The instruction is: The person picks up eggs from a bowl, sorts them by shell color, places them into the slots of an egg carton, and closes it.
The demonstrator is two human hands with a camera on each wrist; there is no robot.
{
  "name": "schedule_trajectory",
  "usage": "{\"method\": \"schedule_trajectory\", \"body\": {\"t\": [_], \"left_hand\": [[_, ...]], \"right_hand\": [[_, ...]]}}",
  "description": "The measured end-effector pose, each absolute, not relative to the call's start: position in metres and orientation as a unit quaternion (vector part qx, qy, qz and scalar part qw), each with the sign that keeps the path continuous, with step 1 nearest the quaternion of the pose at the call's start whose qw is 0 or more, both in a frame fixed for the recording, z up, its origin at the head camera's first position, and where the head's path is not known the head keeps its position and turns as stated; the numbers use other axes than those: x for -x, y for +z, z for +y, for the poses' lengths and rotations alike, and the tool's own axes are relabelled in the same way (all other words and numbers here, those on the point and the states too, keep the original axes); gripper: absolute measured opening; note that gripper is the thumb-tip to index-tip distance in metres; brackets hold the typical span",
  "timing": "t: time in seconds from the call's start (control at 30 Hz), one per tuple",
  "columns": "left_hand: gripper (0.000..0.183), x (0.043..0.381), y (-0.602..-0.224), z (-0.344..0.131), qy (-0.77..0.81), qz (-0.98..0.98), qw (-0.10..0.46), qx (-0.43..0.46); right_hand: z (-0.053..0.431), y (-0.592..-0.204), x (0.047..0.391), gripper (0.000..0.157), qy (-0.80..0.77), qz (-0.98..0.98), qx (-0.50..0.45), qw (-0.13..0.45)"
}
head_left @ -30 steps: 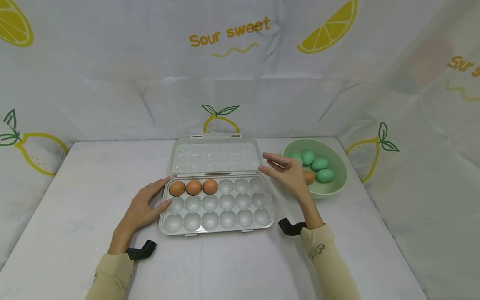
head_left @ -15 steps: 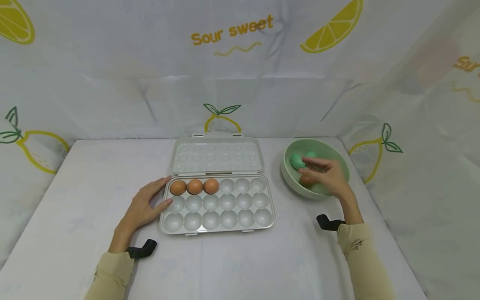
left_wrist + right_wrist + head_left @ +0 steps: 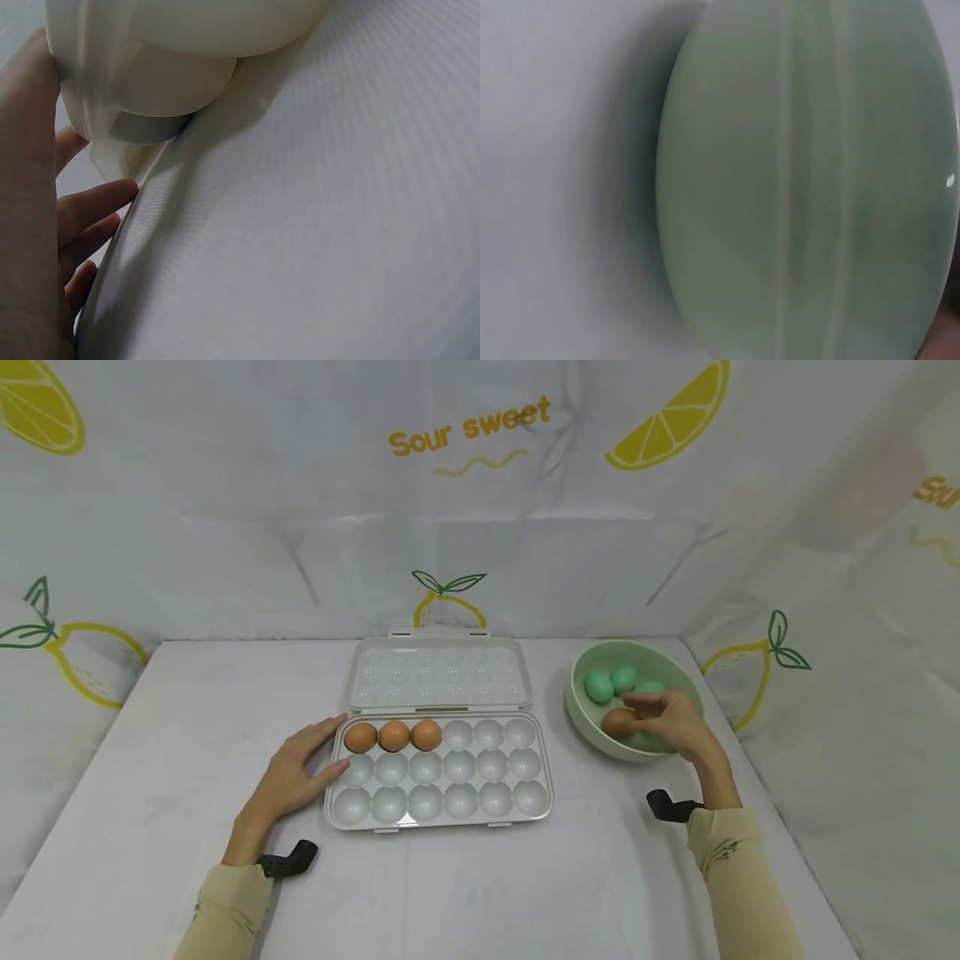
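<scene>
Fingers of the right hand [image 3: 669,722] pinch the brown egg [image 3: 617,723] in the green bowl [image 3: 583,722], near the far right corner of the tabletop [image 3: 480,893], in the head view. A soft squeeze and a lift straight above the rim seem best; the hand covers part of the green eggs [image 3: 598,686]. The left hand [image 3: 292,770], thumb and forefinger spread, touches the egg tray [image 3: 442,821] and may keep it steady. In the left wrist view, the tray is cut off; in the right one, the bowl wall hides the egg, so the pinch's firmness is unclear.
</scene>
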State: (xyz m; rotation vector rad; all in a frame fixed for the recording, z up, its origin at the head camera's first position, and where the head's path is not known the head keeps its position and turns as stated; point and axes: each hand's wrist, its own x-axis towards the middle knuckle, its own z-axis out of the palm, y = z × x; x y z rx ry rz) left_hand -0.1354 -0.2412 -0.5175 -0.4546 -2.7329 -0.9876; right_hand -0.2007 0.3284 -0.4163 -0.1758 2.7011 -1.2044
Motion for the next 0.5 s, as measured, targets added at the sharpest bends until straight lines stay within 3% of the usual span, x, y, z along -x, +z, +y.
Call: {"method": "schedule_trajectory", "body": {"t": [0.5], "left_hand": [[0.070, 0.135, -0.517, -0.241, -0.330, -0.927, 0.098, 0.149]], "right_hand": [[0.313, -0.426, 0.209, 0.048, -0.378, 0.907, 0.137, 0.123]]}}
